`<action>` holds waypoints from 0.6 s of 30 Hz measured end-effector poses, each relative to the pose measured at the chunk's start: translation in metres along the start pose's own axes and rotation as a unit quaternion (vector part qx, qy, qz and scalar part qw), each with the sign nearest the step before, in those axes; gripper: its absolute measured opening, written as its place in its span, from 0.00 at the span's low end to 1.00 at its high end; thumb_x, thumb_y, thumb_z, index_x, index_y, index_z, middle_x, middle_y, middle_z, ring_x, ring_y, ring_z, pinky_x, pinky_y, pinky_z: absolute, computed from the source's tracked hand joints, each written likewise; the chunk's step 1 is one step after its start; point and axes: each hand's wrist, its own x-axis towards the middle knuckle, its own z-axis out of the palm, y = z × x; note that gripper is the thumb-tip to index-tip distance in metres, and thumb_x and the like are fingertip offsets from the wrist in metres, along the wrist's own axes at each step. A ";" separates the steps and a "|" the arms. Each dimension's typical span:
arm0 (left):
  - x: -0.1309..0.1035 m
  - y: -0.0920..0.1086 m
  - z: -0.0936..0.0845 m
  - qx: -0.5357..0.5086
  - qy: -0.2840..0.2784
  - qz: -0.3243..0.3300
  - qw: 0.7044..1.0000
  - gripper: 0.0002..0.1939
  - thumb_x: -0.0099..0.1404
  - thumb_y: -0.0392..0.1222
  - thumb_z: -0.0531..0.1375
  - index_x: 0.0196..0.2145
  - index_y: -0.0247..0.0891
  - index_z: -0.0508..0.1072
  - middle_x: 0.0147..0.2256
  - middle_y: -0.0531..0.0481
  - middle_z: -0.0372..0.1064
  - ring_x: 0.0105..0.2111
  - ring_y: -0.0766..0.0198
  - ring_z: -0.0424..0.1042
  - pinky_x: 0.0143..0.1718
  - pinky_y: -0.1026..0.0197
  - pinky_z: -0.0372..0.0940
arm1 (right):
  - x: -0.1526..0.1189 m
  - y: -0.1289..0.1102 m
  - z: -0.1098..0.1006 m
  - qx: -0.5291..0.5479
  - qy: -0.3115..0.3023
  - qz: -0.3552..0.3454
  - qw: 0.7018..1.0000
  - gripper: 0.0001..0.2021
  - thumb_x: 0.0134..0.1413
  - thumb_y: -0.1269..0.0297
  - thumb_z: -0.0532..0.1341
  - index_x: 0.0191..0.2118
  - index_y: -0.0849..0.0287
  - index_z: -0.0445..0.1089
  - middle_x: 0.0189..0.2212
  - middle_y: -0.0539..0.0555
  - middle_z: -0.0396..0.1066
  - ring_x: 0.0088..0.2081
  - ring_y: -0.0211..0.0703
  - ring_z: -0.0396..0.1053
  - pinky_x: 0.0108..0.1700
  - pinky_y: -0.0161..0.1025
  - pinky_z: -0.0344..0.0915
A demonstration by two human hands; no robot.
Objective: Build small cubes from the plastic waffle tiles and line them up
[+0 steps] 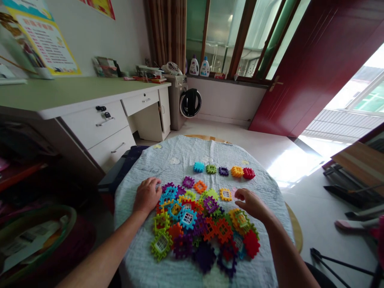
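A pile of colourful plastic blocks with toothed edges (187,219) covers the middle of the cloth-covered round table (138,248). My left hand (148,195) rests at the pile's left edge, beside blue and purple blocks, its fingers curled and what they hold, if anything, hidden. On the right, my right hand (250,203) is just beside a yellow window block (225,195), with thumb and forefinger apart and nothing between them. Farther back, a row holds a light blue block (199,167), a green one (211,169), a dark purple one (223,171), yellow (237,171) and red (249,173).
A desk with drawers (99,96) stands at the back left, beside a washing machine (177,100) with its door open. Two detergent bottles (194,66) are on the window sill. A red door (288,72) is at the right, and a basket (67,240) at the lower left.
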 end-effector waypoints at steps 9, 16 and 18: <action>0.001 -0.002 0.002 0.009 -0.007 0.001 1.000 0.11 0.60 0.39 0.53 0.39 0.38 0.72 0.43 0.42 0.72 0.46 0.51 0.69 0.51 0.52 0.63 | -0.016 -0.009 -0.004 -0.015 -0.126 0.037 0.991 0.20 0.39 0.63 0.67 0.43 0.56 0.72 0.38 0.54 0.74 0.37 0.44 0.69 0.38 0.37 0.61; 0.001 -0.003 0.003 0.010 -0.004 0.003 1.000 0.12 0.60 0.39 0.52 0.39 0.37 0.72 0.44 0.41 0.72 0.46 0.51 0.69 0.52 0.51 0.63 | -0.011 -0.004 -0.002 -0.063 -0.063 0.009 0.996 0.15 0.42 0.69 0.60 0.40 0.58 0.72 0.36 0.54 0.72 0.36 0.43 0.67 0.40 0.37 0.60; 0.001 -0.003 0.003 0.009 -0.003 0.005 1.000 0.12 0.60 0.40 0.52 0.39 0.37 0.72 0.43 0.41 0.72 0.46 0.51 0.69 0.52 0.51 0.63 | -0.009 -0.001 -0.002 -0.058 -0.029 0.023 0.998 0.12 0.44 0.67 0.59 0.39 0.58 0.72 0.35 0.54 0.72 0.36 0.43 0.67 0.40 0.37 0.60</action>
